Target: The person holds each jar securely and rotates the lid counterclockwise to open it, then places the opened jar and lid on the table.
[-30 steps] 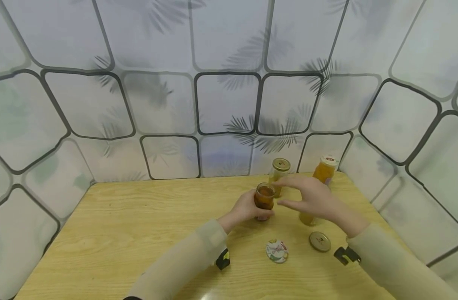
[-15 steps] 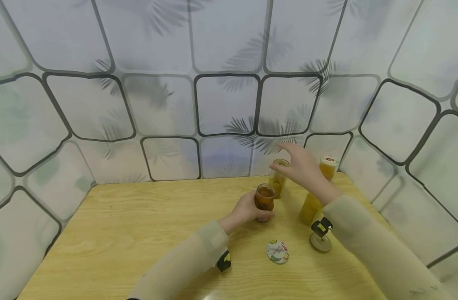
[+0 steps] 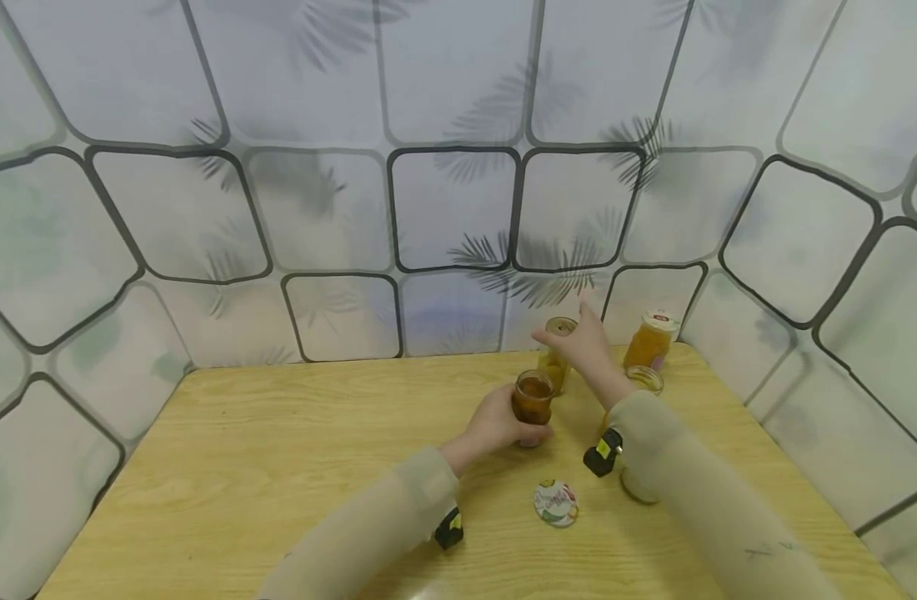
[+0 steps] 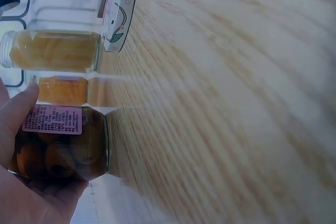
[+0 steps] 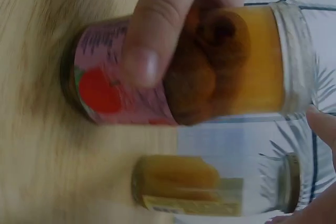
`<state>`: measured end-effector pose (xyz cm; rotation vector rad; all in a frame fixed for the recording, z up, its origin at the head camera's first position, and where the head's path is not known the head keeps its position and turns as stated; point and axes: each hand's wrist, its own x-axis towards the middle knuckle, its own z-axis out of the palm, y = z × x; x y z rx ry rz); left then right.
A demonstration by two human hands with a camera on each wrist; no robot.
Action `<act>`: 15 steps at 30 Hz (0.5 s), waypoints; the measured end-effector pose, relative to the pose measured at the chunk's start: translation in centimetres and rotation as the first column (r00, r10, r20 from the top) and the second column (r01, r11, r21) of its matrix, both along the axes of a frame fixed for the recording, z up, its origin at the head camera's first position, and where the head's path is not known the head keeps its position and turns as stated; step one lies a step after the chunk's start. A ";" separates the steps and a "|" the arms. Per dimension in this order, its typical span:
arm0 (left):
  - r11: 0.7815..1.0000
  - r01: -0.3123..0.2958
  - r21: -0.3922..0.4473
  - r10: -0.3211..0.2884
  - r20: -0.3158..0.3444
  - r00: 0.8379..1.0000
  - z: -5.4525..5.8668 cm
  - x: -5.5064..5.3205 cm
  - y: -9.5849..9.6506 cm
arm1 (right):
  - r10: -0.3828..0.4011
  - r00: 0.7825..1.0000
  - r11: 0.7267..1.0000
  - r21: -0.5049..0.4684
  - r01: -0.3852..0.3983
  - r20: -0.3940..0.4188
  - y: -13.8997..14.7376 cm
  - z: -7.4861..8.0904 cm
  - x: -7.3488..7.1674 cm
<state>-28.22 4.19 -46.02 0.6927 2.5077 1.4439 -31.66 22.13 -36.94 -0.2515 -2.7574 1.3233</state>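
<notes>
My left hand [image 3: 496, 425] grips an uncapped glass jar [image 3: 532, 406] of dark round fruit in brown liquid. The jar has a pink label with a red fruit on it, and its thread shows bare in the right wrist view. Just behind it stands a taller glass jar [image 5: 178, 179] of yellow fruit, capped with a gold lid [image 3: 561, 326]. Over this jar's top is my right hand [image 3: 588, 343], thumb and fingers spread apart, one on each side of the lid in the right wrist view. The thumb overlaps the lid in the head view.
An uncapped jar [image 4: 55, 51] of pale yellow fruit stands to the right, partly behind the right sleeve. Farther back is an orange-filled jar [image 3: 646, 346] with a white lid. A printed lid [image 3: 556, 503] and a half-hidden gold lid [image 3: 638, 487] lie on the wooden table.
My right hand has left the space beside the held jar, risen, and moved back and left over the gold-lidded jar. My left hand keeps its grip nearly in place.
</notes>
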 end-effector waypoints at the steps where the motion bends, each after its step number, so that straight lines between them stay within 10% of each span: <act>1: 1.000 -0.001 0.002 0.001 -0.001 1.000 0.0 0.0 0.0 | -0.026 1.000 0.999 -0.041 0.026 0.013 -0.2 -0.4 -0.2; 15: 1.000 -0.018 0.020 0.018 -0.009 1.000 0.0 0.7 0.1 | -0.160 0.987 0.929 -0.341 0.143 -0.022 -0.6 -5.7 -1.5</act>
